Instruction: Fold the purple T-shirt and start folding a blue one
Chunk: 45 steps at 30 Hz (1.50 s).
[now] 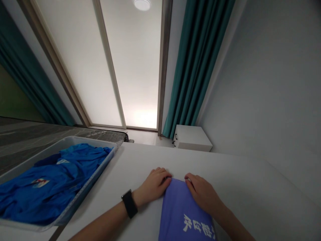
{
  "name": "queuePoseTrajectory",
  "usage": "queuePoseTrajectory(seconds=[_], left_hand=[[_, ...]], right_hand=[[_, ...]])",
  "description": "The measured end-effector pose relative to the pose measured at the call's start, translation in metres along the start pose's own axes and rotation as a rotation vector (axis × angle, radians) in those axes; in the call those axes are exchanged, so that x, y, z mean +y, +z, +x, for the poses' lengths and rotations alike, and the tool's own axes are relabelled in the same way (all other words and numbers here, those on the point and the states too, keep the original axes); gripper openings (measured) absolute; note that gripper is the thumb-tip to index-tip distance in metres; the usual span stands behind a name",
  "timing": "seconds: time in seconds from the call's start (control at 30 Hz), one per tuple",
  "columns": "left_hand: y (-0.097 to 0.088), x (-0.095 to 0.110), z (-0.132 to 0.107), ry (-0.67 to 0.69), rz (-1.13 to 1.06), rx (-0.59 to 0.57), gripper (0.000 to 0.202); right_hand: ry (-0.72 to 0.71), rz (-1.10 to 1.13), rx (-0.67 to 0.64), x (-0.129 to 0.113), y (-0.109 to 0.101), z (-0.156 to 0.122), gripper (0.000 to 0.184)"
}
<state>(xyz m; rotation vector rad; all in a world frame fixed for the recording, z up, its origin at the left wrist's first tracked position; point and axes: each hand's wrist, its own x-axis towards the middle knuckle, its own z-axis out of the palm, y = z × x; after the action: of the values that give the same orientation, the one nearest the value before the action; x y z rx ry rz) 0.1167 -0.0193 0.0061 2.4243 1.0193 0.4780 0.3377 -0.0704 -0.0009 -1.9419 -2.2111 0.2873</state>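
A purple folded cloth (175,207) with white printed characters lies flat on the white table (140,160), its lower part cut off by the bottom of the view. At its far left corner, my left hand (156,184) has its thumb and fingers closed on the edge; a black watch band is on that wrist. My right hand (202,192) is at the far right corner, fingers curled over the edge and the palm side resting along the cloth's right side. Both hands touch the cloth, which looks smooth and flat between them.
Left of the table stands a clear plastic bin (75,140) holding crumpled blue clothing (57,180). A dark grey patterned surface (15,137) extends behind it. Beyond the table's far edge are a white drawer cabinet (193,139), teal curtains (198,67) and frosted sliding doors (135,67). A wall (271,100) bounds the right.
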Motion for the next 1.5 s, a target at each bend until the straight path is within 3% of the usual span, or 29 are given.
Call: queuePoseTrajectory(seconds=[0.17,0.37,0.5,0.7,0.87,1.07,1.27,1.5], left_hand=[[0.014,-0.01,0.012,0.029,-0.023,0.007,0.031],[0.019,-0.012,0.012,0.04,-0.053,0.007,0.033],[0.019,-0.013,0.01,0.09,-0.081,0.07,0.021],[0.017,-0.011,0.007,0.108,-0.13,0.062,0.017],[0.019,-0.011,0.003,0.174,-0.106,0.066,0.018],[0.02,-0.013,0.003,0.171,-0.07,0.063,0.018],[0.014,-0.018,0.003,0.132,-0.236,-0.013,0.018],[0.009,-0.019,0.002,0.134,-0.218,-0.014,0.024]], right_hand=[[-0.036,0.158,0.05,0.01,0.012,-0.004,0.033],[-0.154,0.184,0.04,0.014,0.011,0.003,0.034],[-0.265,0.127,0.038,0.022,0.009,0.012,0.03],[-0.312,-0.134,0.045,0.022,-0.005,0.023,0.024],[-0.296,-0.174,0.153,-0.002,-0.014,-0.003,0.029],[-0.307,-0.089,0.143,-0.023,0.013,-0.044,0.044],[-0.301,-0.102,0.081,-0.021,0.016,-0.045,0.048],[-0.282,-0.056,0.087,-0.014,0.018,-0.041,0.046]])
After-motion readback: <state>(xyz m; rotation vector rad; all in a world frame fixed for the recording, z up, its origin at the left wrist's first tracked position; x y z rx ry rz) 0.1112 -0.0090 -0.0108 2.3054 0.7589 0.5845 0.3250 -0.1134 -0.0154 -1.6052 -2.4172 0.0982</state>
